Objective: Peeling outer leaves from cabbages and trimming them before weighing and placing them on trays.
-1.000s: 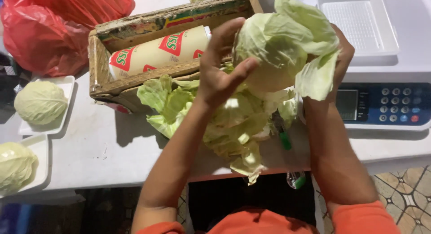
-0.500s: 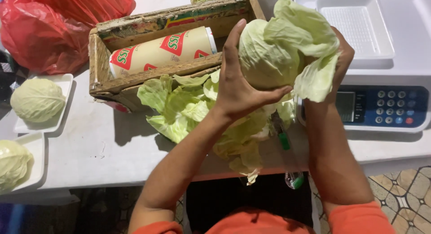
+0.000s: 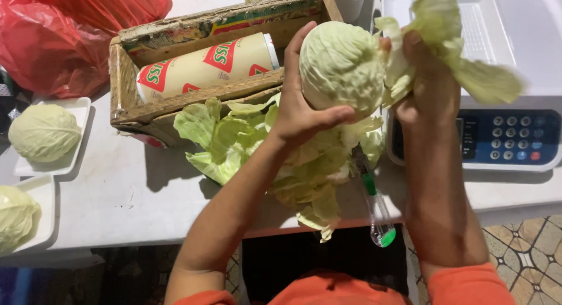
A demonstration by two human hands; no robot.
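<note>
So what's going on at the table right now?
A person is stripping a cabbage. The left hand cups the pale head above the table, and the right hand grips loose outer leaves pulled off to the side, in front of the scale. A pile of removed leaves lies beneath, beside a wooden box. Two trimmed cabbages sit on white trays at the left.

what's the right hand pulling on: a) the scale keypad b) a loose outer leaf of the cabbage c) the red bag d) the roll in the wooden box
b: the right hand grips a loose leaf peeled away from the cabbage, which the left hand cups above the pile of leaves.
</note>
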